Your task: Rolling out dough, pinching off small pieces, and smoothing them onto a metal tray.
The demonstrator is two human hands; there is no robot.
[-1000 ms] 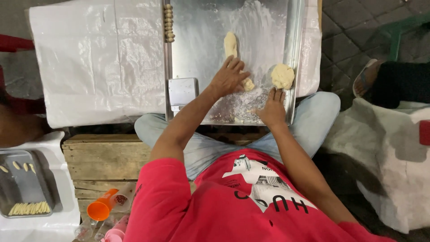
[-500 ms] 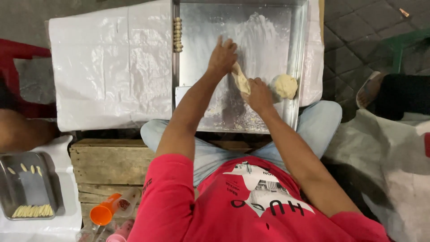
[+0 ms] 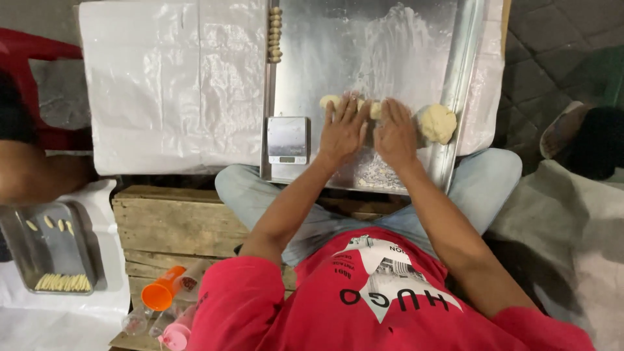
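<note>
Nearest the camera, at lower left, an orange funnel (image 3: 159,296) lies among small clear bottles (image 3: 138,320) and a pink-capped bottle (image 3: 177,333) on a wooden pallet crate (image 3: 175,227). Left of it, a small metal tray (image 3: 19,260) holds a row of pale dough sticks (image 3: 63,282) along its near edge and a few loose ones farther back. Farther out, on the large floured steel tray (image 3: 299,78), a small digital scale (image 3: 288,140) sits at the near left corner. Just right of it, the left hand (image 3: 343,127) and right hand (image 3: 394,133) lie side by side, each grip flat with fingers apart, pressed on a dough rope (image 3: 331,101). A dough ball (image 3: 437,123) rests by the tray's right rim. Beyond, a beaded roller (image 3: 275,34) lies along the left rim, and white plastic sheeting (image 3: 169,78) covers the counter.
</note>
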